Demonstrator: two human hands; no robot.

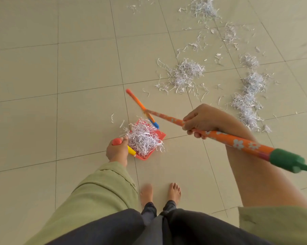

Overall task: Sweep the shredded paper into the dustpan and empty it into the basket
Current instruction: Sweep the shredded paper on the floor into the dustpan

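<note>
- While the person stands barefoot on the tiled floor [78, 68], the left hand [117, 151] has its grip wrapped around the dustpan handle [129, 149], fingers curled around the red and yellow part.
- The dustpan [159, 134] is red and sits low at the floor just ahead of the feet [160, 193], heaped with shredded paper [143, 138]; a few strips hang over its near edge and a few lie loose on the tile just beside it.
- The right hand [202, 119] has its grip clamped on the broom stick [237, 141], an orange stick with a flower print and a green cap [283, 160] at the near end.
- The broom head [142, 109], orange with a blue end, is blurred and sits just beyond the dustpan; whether it touches the floor cannot be told.
- More shredded paper lies toward the far right of the floor: one pile [186, 75] sits beyond the broom head, another pile [204, 7] lies near the top edge of the view, and a long ragged band [249, 96] runs down the right side, with thin scattered strips between them.
- Green sleeves [103, 188] cover the arms, the right one pushed up past the forearm, and dark trousers [149, 227] fill the bottom of the view.
</note>
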